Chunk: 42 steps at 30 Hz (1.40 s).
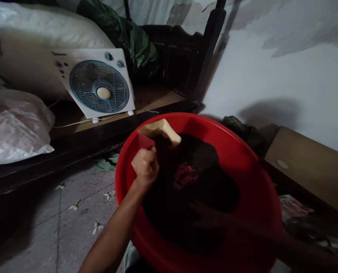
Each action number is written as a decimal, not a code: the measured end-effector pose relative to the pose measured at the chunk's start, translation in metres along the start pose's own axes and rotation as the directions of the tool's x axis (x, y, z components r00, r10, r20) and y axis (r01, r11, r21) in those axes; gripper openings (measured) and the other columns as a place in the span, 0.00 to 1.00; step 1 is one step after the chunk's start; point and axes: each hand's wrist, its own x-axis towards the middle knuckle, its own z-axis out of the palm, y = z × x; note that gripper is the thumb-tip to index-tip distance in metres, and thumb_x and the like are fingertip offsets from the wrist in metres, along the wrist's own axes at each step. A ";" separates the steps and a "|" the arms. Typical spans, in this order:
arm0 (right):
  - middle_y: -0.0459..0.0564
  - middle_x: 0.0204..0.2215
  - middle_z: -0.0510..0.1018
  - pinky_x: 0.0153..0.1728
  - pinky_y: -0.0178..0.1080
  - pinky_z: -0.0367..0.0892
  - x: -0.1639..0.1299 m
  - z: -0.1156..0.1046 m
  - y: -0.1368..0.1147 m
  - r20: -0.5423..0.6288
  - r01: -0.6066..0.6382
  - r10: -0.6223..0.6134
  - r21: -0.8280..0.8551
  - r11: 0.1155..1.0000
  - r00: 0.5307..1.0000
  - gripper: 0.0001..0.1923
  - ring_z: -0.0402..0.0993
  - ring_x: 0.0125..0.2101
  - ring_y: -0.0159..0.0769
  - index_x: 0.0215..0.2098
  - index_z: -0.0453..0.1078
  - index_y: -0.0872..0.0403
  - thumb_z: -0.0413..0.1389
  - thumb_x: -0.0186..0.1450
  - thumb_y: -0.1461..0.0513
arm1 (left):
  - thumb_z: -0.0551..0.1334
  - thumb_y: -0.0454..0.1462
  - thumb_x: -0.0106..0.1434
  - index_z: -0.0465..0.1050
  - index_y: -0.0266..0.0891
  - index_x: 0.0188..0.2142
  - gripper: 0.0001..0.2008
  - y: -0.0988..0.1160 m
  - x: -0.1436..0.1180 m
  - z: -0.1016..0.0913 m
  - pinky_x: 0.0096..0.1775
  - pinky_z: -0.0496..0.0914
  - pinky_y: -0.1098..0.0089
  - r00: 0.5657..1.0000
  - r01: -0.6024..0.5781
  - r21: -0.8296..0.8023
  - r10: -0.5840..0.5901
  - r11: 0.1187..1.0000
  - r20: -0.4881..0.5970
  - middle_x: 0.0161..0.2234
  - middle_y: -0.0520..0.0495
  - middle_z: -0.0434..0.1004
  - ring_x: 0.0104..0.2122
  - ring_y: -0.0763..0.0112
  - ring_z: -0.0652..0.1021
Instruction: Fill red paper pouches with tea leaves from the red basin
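Now | left hand [145, 167] fisted on red scoop [145, 141] | right hand [205, 214] blurred over basin [260, 189]

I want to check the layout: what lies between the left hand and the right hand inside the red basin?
In the head view, dark grainy material with a small red patch lies between the left hand and the shadowed right hand, inside the red basin.

glossy red plastic basin [251, 159], pale smooth wooden block [161, 131]

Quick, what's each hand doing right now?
Left hand: closed on the rim of the red basin.
Right hand: dark and blurred inside the basin over the dark grains; its grip cannot be told.
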 end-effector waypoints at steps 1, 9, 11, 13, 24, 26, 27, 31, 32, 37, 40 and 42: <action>0.61 0.69 0.59 0.67 0.51 0.53 0.001 0.001 0.001 -0.053 0.087 -0.084 0.045 0.995 0.995 0.45 0.54 0.68 0.56 0.68 0.60 0.55 0.61 0.58 0.45 | 0.58 0.24 0.64 0.66 0.40 0.44 0.12 -0.007 0.000 -0.001 0.27 0.58 0.72 0.999 0.042 0.005 -0.042 0.999 -0.013 0.24 0.56 0.63 0.23 0.76 0.65; 0.45 0.31 0.79 0.39 0.41 0.72 0.003 -0.057 -0.054 -0.651 0.541 -0.127 0.487 0.686 0.748 0.14 0.76 0.34 0.40 0.37 0.73 0.51 0.64 0.55 0.54 | 0.62 0.29 0.65 0.67 0.39 0.46 0.11 -0.010 -0.006 -0.002 0.27 0.65 0.76 0.980 0.199 -0.178 -0.191 0.964 0.065 0.31 0.54 0.71 0.25 0.80 0.71; 0.43 0.29 0.77 0.29 0.37 0.70 -0.004 -0.093 -0.079 -0.810 0.677 0.093 0.541 0.499 0.579 0.18 0.73 0.29 0.36 0.38 0.70 0.50 0.65 0.54 0.52 | 0.63 0.31 0.65 0.68 0.39 0.45 0.10 -0.007 -0.007 -0.003 0.28 0.66 0.76 0.958 0.286 -0.164 -0.281 0.944 0.053 0.35 0.52 0.73 0.27 0.80 0.73; 0.42 0.29 0.75 0.19 0.33 0.62 -0.013 -0.129 -0.104 -0.861 0.819 0.211 0.507 0.268 0.463 0.19 0.70 0.25 0.32 0.37 0.68 0.49 0.64 0.53 0.50 | 0.64 0.31 0.64 0.69 0.39 0.45 0.10 -0.006 -0.007 -0.005 0.28 0.66 0.77 0.956 0.292 -0.157 -0.286 0.943 0.060 0.36 0.51 0.74 0.27 0.81 0.73; 0.44 0.29 0.76 0.39 0.39 0.74 0.012 -0.210 -0.203 -0.963 0.961 -0.003 0.269 0.064 0.270 0.14 0.78 0.35 0.36 0.37 0.67 0.51 0.61 0.56 0.54 | 0.61 0.26 0.63 0.65 0.40 0.45 0.13 -0.002 0.002 -0.005 0.26 0.64 0.77 0.981 0.068 -0.292 -0.011 0.954 0.194 0.27 0.55 0.72 0.22 0.80 0.70; 0.44 0.30 0.77 0.41 0.40 0.74 0.018 -0.208 -0.204 -0.958 0.954 -0.060 0.273 0.120 0.282 0.14 0.79 0.36 0.36 0.35 0.69 0.52 0.64 0.54 0.55 | 0.61 0.26 0.63 0.65 0.39 0.45 0.13 -0.002 0.003 -0.005 0.26 0.64 0.77 0.981 0.057 -0.288 0.000 0.956 0.194 0.26 0.55 0.72 0.22 0.79 0.70; 0.45 0.31 0.78 0.43 0.39 0.73 0.020 -0.206 -0.204 -0.954 0.952 -0.105 0.262 0.161 0.280 0.14 0.78 0.36 0.35 0.34 0.70 0.52 0.65 0.54 0.56 | 0.61 0.26 0.63 0.65 0.39 0.45 0.12 -0.001 0.004 -0.005 0.26 0.64 0.77 0.981 0.048 -0.287 0.010 0.957 0.195 0.26 0.55 0.72 0.22 0.79 0.71; 0.44 0.30 0.79 0.42 0.38 0.71 0.013 -0.201 -0.198 -0.919 0.889 -0.284 0.128 0.439 0.273 0.09 0.76 0.34 0.33 0.33 0.71 0.53 0.64 0.55 0.61 | 0.60 0.26 0.63 0.65 0.39 0.45 0.12 -0.001 0.004 -0.005 0.26 0.64 0.76 0.980 0.021 -0.279 0.035 0.960 0.194 0.27 0.54 0.72 0.23 0.78 0.71; 0.43 0.29 0.79 0.40 0.37 0.70 0.010 -0.200 -0.196 -0.923 0.851 -0.285 0.079 0.519 0.259 0.07 0.76 0.32 0.32 0.34 0.72 0.52 0.62 0.57 0.61 | 0.60 0.26 0.64 0.65 0.39 0.45 0.13 -0.001 0.004 -0.005 0.26 0.64 0.76 0.981 0.023 -0.275 0.032 0.961 0.194 0.26 0.54 0.72 0.22 0.78 0.71; 0.45 0.25 0.76 0.35 0.38 0.67 0.001 -0.194 -0.191 -0.932 0.607 -0.317 -0.151 0.780 0.176 0.11 0.72 0.28 0.34 0.31 0.72 0.51 0.57 0.66 0.53 | 0.60 0.26 0.63 0.66 0.39 0.46 0.13 -0.002 0.003 -0.006 0.27 0.64 0.75 0.981 0.040 -0.290 0.017 0.956 0.194 0.26 0.54 0.70 0.23 0.77 0.71; 0.48 0.30 0.75 0.45 0.44 0.67 0.002 -0.196 -0.187 -0.895 0.481 -0.398 -0.264 0.836 0.202 0.13 0.73 0.38 0.39 0.30 0.73 0.51 0.60 0.65 0.51 | 0.60 0.25 0.63 0.65 0.39 0.47 0.15 -0.003 0.002 -0.006 0.27 0.64 0.75 0.978 0.054 -0.331 0.017 0.942 0.209 0.27 0.54 0.70 0.24 0.77 0.71; 0.50 0.43 0.75 0.52 0.48 0.64 0.006 -0.202 -0.181 -0.889 0.444 -0.415 -0.298 0.845 0.193 0.11 0.70 0.49 0.44 0.39 0.75 0.48 0.66 0.58 0.58 | 0.60 0.25 0.62 0.64 0.41 0.48 0.17 -0.003 0.001 -0.006 0.27 0.64 0.75 0.977 0.055 -0.370 0.026 0.928 0.210 0.27 0.55 0.69 0.23 0.77 0.69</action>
